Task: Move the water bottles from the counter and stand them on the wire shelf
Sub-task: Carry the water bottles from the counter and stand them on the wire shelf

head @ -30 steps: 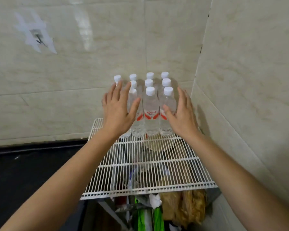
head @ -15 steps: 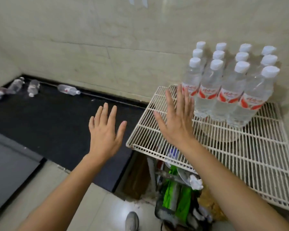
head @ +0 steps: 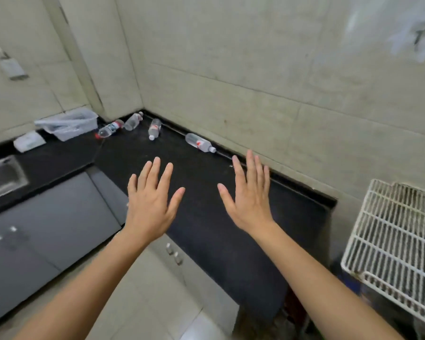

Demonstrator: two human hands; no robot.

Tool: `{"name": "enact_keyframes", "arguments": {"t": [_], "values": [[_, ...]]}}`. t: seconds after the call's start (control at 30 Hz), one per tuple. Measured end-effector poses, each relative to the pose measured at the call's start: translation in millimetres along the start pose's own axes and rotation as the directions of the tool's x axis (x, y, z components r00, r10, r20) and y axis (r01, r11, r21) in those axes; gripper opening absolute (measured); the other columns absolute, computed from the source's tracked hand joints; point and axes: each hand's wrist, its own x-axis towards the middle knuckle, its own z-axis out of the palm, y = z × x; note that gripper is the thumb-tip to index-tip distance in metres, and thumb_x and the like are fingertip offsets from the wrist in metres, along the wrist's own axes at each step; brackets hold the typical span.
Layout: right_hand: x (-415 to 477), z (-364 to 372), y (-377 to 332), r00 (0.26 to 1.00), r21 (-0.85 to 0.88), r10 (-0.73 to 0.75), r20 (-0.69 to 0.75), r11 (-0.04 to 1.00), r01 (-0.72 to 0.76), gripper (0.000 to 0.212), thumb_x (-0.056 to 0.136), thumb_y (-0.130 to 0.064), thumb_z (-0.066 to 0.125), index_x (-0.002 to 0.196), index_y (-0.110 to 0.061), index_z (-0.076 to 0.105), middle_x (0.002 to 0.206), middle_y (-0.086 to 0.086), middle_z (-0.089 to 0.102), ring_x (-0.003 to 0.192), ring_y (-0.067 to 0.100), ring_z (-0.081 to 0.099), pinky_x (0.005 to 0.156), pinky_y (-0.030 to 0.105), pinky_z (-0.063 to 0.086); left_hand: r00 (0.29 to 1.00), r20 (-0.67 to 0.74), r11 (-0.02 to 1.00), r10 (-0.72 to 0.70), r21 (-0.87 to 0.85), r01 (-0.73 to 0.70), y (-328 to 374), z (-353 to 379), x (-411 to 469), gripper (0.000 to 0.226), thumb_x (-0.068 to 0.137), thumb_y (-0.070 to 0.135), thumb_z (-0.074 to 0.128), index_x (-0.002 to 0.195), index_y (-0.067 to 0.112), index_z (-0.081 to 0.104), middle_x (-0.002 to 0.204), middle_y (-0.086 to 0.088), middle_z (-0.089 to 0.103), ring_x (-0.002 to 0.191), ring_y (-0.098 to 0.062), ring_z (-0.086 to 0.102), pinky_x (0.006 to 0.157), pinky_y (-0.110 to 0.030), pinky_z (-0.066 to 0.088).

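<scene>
The view is swung leftward from half a second ago: the standing bottles are lost from sight, and only the left edge of the wire shelf (head: 393,244) is seen at far right. Both hands are now held over the black counter (head: 206,229), the left hand (head: 151,204) and right hand (head: 249,202) spread flat, empty, fingers released. Four clear water bottles are seen lying on their sides toward the counter's far corner: one (head: 200,142) along the back wall nearest the right hand, another (head: 154,129) left of it, and two more (head: 133,121) (head: 108,129) beside a plastic basket (head: 68,123).
</scene>
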Motion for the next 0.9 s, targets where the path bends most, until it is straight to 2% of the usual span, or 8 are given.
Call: {"name": "enact_keyframes", "arguments": {"t": [0.1,0.2,0.37,0.53,0.67,0.73,0.9], "values": [[29,42,-59,0.998,0.047,-0.055,0.043,0.997,0.053,0.073,0.102,-0.051,0.045,0.16,-0.013,0.021,0.169,0.019,0.003,0.157,0.034,0.0,0.125,0.057,0.005,0.999,-0.014,0.998,-0.053,0.016,0.053,-60,-15,15,0.077,0.096,0.058,0.021,0.157,0.013,0.034,0.166,-0.016,0.025,0.154,-0.034,0.02,0.121,-0.059,0.019],[54,76,-105,0.994,0.095,-0.075,0.076,0.993,0.067,0.072,0.102,-0.051,0.044,0.16,-0.014,0.022,0.17,0.018,0.004,0.158,0.032,-0.001,0.126,0.055,0.003,0.995,-0.048,0.996,-0.09,0.023,0.091,-113,-21,33,0.074,0.097,0.056,0.027,0.156,0.011,0.036,0.165,-0.017,0.027,0.154,-0.035,0.021,0.12,-0.058,0.02],[93,129,-138,0.989,0.122,-0.097,0.107,0.989,0.084,0.071,0.102,-0.05,0.045,0.16,-0.015,0.024,0.17,0.016,0.006,0.158,0.031,0.001,0.126,0.052,0.002,0.99,-0.05,0.991,-0.129,0.013,0.13,-174,-4,73,0.065,0.104,0.049,0.042,0.158,0.013,0.032,0.166,-0.014,0.023,0.155,-0.031,0.017,0.122,-0.056,0.017],[133,194,-133,0.988,0.104,-0.024,0.154,0.994,0.008,0.07,0.103,-0.051,0.042,0.16,-0.015,0.021,0.17,0.016,0.004,0.158,0.03,-0.001,0.126,0.053,0.003,0.996,0.027,0.996,-0.09,0.009,0.09,-215,44,118,0.066,0.103,0.049,0.044,0.158,0.015,0.031,0.167,-0.013,0.021,0.156,-0.03,0.014,0.123,-0.055,0.016],[184,254,-113,0.98,0.106,0.046,0.192,0.992,-0.068,0.07,0.103,-0.05,0.042,0.16,-0.014,0.023,0.17,0.016,0.006,0.158,0.031,-0.001,0.126,0.053,0.002,0.994,0.105,0.999,-0.015,0.051,0.009,-242,92,197,0.068,0.103,0.053,0.038,0.16,0.018,0.026,0.169,-0.01,0.017,0.157,-0.028,0.01,0.124,-0.054,0.013],[239,297,-90,0.952,0.112,0.19,0.241,0.969,-0.222,0.069,0.103,-0.049,0.043,0.159,-0.013,0.025,0.169,0.017,0.008,0.157,0.032,0.002,0.126,0.054,0.003,0.976,0.215,0.998,0.028,0.047,-0.039,-253,132,279,0.069,0.103,0.054,0.037,0.16,0.018,0.025,0.169,-0.01,0.015,0.157,-0.028,0.009,0.124,-0.054,0.013],[278,313,-65,0.932,0.088,0.255,0.258,0.954,-0.286,0.069,0.104,-0.046,0.045,0.16,-0.011,0.024,0.169,0.016,0.013,0.156,0.032,0.009,0.126,0.05,0.012,0.954,0.28,0.988,0.111,0.071,-0.136,-252,160,330,0.071,0.103,0.054,0.037,0.161,0.016,0.02,0.169,-0.013,0.011,0.157,-0.029,0.008,0.123,-0.054,0.014]]}}
